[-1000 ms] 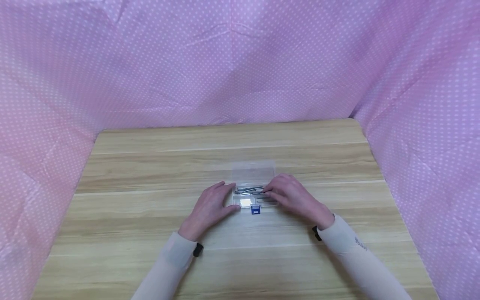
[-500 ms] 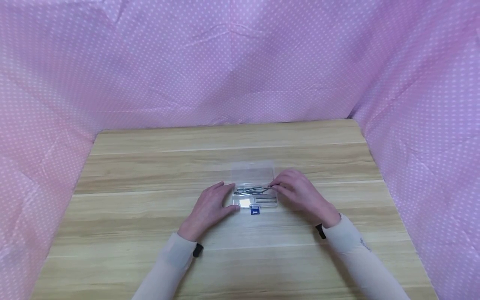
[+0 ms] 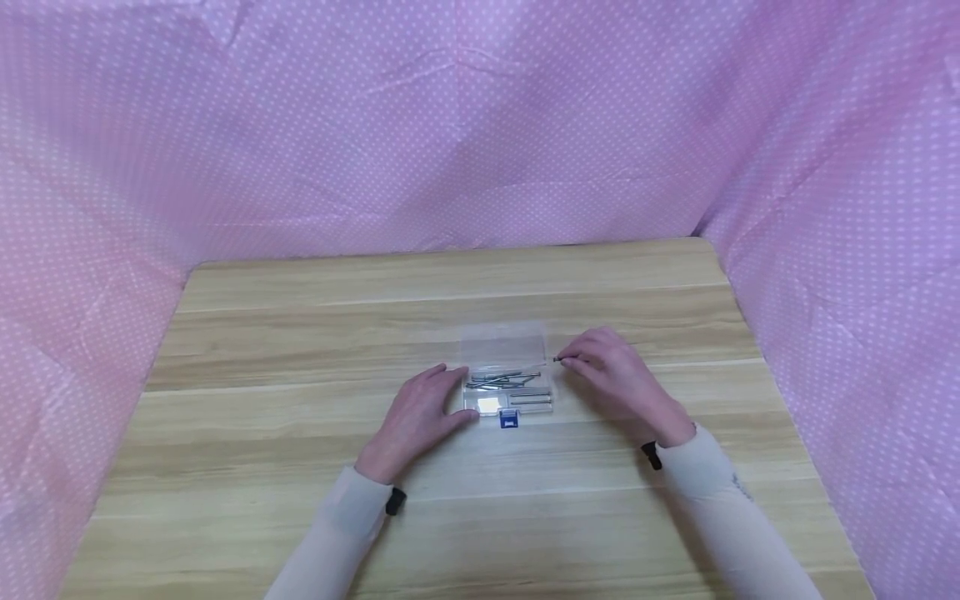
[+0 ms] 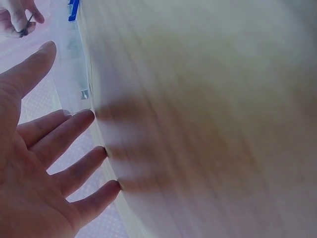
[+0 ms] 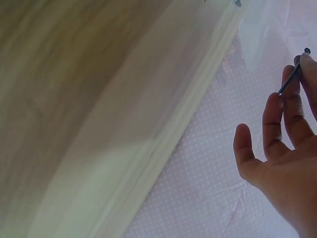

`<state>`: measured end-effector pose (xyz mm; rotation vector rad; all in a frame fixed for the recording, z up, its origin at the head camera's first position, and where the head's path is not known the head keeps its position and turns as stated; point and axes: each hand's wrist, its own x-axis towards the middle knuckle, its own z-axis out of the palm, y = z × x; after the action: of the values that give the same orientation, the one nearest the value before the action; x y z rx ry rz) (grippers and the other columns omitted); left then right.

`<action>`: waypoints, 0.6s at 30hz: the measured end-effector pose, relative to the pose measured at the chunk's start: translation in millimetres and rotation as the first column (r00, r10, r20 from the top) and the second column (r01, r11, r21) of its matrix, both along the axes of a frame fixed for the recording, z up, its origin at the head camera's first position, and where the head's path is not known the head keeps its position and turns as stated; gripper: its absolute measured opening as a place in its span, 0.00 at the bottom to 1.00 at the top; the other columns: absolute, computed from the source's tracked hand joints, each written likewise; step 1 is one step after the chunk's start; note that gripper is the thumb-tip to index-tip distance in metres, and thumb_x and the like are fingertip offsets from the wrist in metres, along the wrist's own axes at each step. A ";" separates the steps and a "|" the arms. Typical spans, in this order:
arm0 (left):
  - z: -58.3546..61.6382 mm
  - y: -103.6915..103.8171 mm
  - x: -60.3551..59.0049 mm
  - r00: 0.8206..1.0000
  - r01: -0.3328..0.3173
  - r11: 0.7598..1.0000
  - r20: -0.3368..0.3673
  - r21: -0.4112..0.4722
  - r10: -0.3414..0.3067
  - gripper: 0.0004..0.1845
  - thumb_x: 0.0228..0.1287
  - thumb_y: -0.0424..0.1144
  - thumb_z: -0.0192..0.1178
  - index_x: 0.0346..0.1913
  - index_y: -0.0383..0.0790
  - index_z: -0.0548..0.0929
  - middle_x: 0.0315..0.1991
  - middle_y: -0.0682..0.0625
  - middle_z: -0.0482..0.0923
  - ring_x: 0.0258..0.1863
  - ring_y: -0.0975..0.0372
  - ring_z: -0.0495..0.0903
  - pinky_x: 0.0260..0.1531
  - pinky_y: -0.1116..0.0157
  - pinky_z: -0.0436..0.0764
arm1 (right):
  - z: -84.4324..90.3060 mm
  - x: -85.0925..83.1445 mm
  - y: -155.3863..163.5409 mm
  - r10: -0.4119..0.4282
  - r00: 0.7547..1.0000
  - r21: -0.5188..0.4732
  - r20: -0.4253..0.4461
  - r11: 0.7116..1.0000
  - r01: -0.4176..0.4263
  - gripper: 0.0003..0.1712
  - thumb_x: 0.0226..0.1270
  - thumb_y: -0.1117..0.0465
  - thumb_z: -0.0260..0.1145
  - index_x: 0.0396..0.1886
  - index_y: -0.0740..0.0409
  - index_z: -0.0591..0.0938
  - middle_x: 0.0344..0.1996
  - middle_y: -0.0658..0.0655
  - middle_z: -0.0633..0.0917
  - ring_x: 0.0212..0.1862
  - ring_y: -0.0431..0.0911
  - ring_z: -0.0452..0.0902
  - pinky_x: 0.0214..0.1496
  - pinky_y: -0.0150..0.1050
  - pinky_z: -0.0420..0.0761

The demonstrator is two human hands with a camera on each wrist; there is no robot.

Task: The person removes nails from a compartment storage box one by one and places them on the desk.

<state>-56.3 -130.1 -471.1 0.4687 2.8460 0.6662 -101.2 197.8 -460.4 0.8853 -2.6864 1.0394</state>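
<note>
A clear plastic case [image 3: 552, 406] stands on the table with its see-through lid [image 3: 501, 343] folded back. Several long metal screws [image 3: 498, 382] lie loose in its rear compartment, and more rest at the front right. My left hand [image 3: 412, 421] is at the case's left end, thumb by the front corner and index finger by the back one, fingers fairly straight. To the right of the case, my right hand [image 3: 618, 371] pinches a single screw [image 5: 290, 78] between thumb and fingertips. In the right wrist view its dark head sticks out above the thumb.
A blue latch [image 3: 509, 419] sits at the front of the case. A bright white patch [image 3: 489, 405] shows in the front left compartment. The wooden table [image 3: 337, 300] is bordered by pink dotted cloth [image 3: 465, 150] at the back and sides.
My right hand has moved up and to the right, away from the case, carrying a screw out of the rear compartment. The left hand has stayed nearly still.
</note>
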 end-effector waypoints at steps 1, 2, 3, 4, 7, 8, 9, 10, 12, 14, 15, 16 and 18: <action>0.1 0.1 0.0 1.000 -0.001 1.000 -0.001 0.000 0.001 0.39 0.62 0.57 0.73 0.71 0.40 0.76 0.67 0.44 0.78 0.72 0.46 0.70 0.72 0.45 0.68 | 0.3 -0.7 1.5 0.000 1.000 0.005 0.000 1.000 0.000 0.10 0.61 0.71 0.76 0.41 0.58 0.90 0.40 0.54 0.89 0.48 0.51 0.80 0.52 0.50 0.81; 0.1 0.2 0.1 1.000 -0.002 1.000 -0.001 0.002 0.002 0.40 0.62 0.57 0.73 0.71 0.40 0.76 0.67 0.44 0.78 0.72 0.46 0.70 0.72 0.45 0.68 | 0.6 -1.5 3.0 -0.005 1.000 0.011 0.001 1.000 0.005 0.09 0.61 0.70 0.76 0.41 0.58 0.90 0.40 0.54 0.89 0.48 0.51 0.80 0.52 0.50 0.81; 0.2 0.3 0.1 1.000 -0.003 1.000 -0.001 0.003 0.003 0.39 0.62 0.57 0.73 0.71 0.39 0.76 0.67 0.44 0.78 0.72 0.46 0.70 0.72 0.45 0.68 | 0.6 -2.1 4.6 -0.011 1.000 0.018 0.005 1.000 0.011 0.09 0.61 0.70 0.75 0.42 0.58 0.90 0.40 0.54 0.89 0.48 0.52 0.80 0.53 0.50 0.81; 0.2 0.3 0.1 1.000 -0.004 1.000 -0.001 0.003 0.004 0.40 0.62 0.57 0.73 0.71 0.40 0.76 0.67 0.44 0.78 0.72 0.46 0.70 0.72 0.45 0.68 | 0.8 -2.8 6.2 -0.015 1.000 0.026 0.009 1.000 0.015 0.09 0.61 0.70 0.75 0.42 0.58 0.90 0.40 0.54 0.89 0.48 0.52 0.80 0.53 0.51 0.81; 0.3 0.4 0.1 1.000 -0.010 1.000 0.002 0.002 0.010 0.40 0.62 0.57 0.73 0.71 0.40 0.76 0.67 0.44 0.78 0.72 0.46 0.70 0.72 0.45 0.67 | 0.5 -4.5 10.4 -0.033 0.999 0.046 0.025 0.998 0.032 0.09 0.62 0.70 0.75 0.42 0.58 0.90 0.40 0.55 0.89 0.49 0.53 0.80 0.55 0.52 0.80; 0.3 0.4 0.1 1.000 -0.012 1.000 0.003 0.002 0.012 0.40 0.62 0.57 0.73 0.71 0.40 0.76 0.67 0.44 0.78 0.72 0.46 0.70 0.72 0.45 0.67 | 0.0 -5.0 11.8 -0.040 0.999 0.055 0.028 0.998 0.038 0.09 0.63 0.70 0.75 0.42 0.58 0.90 0.40 0.54 0.89 0.49 0.53 0.80 0.55 0.52 0.80; 0.4 0.4 0.1 1.000 -0.013 1.000 0.004 0.001 0.013 0.40 0.62 0.57 0.73 0.71 0.40 0.76 0.67 0.44 0.78 0.72 0.46 0.70 0.72 0.44 0.67 | -0.1 -5.6 13.0 -0.042 0.999 0.058 0.033 0.997 0.040 0.09 0.63 0.70 0.75 0.42 0.58 0.90 0.40 0.54 0.89 0.49 0.52 0.80 0.55 0.52 0.80; 0.5 0.4 0.1 1.000 -0.014 1.000 0.004 0.001 0.014 0.40 0.61 0.57 0.73 0.71 0.40 0.76 0.67 0.44 0.78 0.72 0.46 0.70 0.72 0.44 0.67 | -0.5 -6.3 14.0 -0.042 0.999 0.063 0.035 0.997 0.040 0.09 0.63 0.70 0.75 0.42 0.58 0.90 0.40 0.54 0.89 0.49 0.52 0.80 0.55 0.52 0.80; 0.5 0.6 0.2 1.000 -0.014 1.000 0.005 0.002 0.014 0.40 0.61 0.57 0.73 0.71 0.40 0.76 0.67 0.44 0.78 0.72 0.46 0.70 0.72 0.44 0.67 | -1.0 -7.9 16.1 -0.037 0.999 0.072 0.028 0.997 0.035 0.09 0.62 0.71 0.75 0.42 0.58 0.90 0.40 0.54 0.89 0.48 0.52 0.80 0.54 0.52 0.80; 0.5 0.8 0.1 1.000 -0.013 1.000 0.004 0.004 0.013 0.40 0.62 0.58 0.73 0.71 0.40 0.76 0.68 0.44 0.78 0.72 0.46 0.70 0.72 0.44 0.67 | -1.2 -10.0 17.7 -0.027 1.000 0.081 0.011 0.996 0.026 0.09 0.62 0.71 0.75 0.41 0.58 0.90 0.39 0.54 0.89 0.47 0.52 0.80 0.53 0.51 0.80; 0.4 0.9 0.1 1.000 -0.011 1.000 0.003 0.004 0.011 0.40 0.62 0.58 0.73 0.71 0.40 0.76 0.68 0.44 0.78 0.72 0.46 0.70 0.72 0.44 0.67 | -1.2 -11.3 18.5 -0.021 1.000 0.084 0.003 0.996 0.021 0.09 0.62 0.71 0.75 0.41 0.58 0.90 0.39 0.54 0.89 0.46 0.52 0.80 0.52 0.51 0.80; 0.3 0.9 0.2 1.000 -0.010 1.000 0.001 0.003 0.010 0.40 0.62 0.58 0.72 0.71 0.40 0.76 0.67 0.44 0.78 0.72 0.46 0.70 0.72 0.44 0.68 | -1.2 -12.5 19.1 -0.015 1.000 0.089 -0.005 0.996 0.015 0.09 0.62 0.71 0.75 0.41 0.58 0.90 0.38 0.54 0.89 0.46 0.52 0.80 0.52 0.51 0.80; 0.1 0.8 0.2 1.000 -0.007 1.000 -0.004 0.002 0.007 0.40 0.62 0.58 0.72 0.71 0.40 0.76 0.67 0.44 0.78 0.72 0.46 0.70 0.72 0.44 0.68 | -1.0 -14.9 20.2 -0.006 1.000 0.101 -0.016 0.995 0.008 0.09 0.62 0.70 0.75 0.41 0.58 0.91 0.38 0.54 0.89 0.46 0.51 0.80 0.52 0.51 0.79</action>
<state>-56.1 -129.2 -471.0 0.4617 2.8524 0.6701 -116.2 218.0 -461.4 0.8960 -2.7487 0.8981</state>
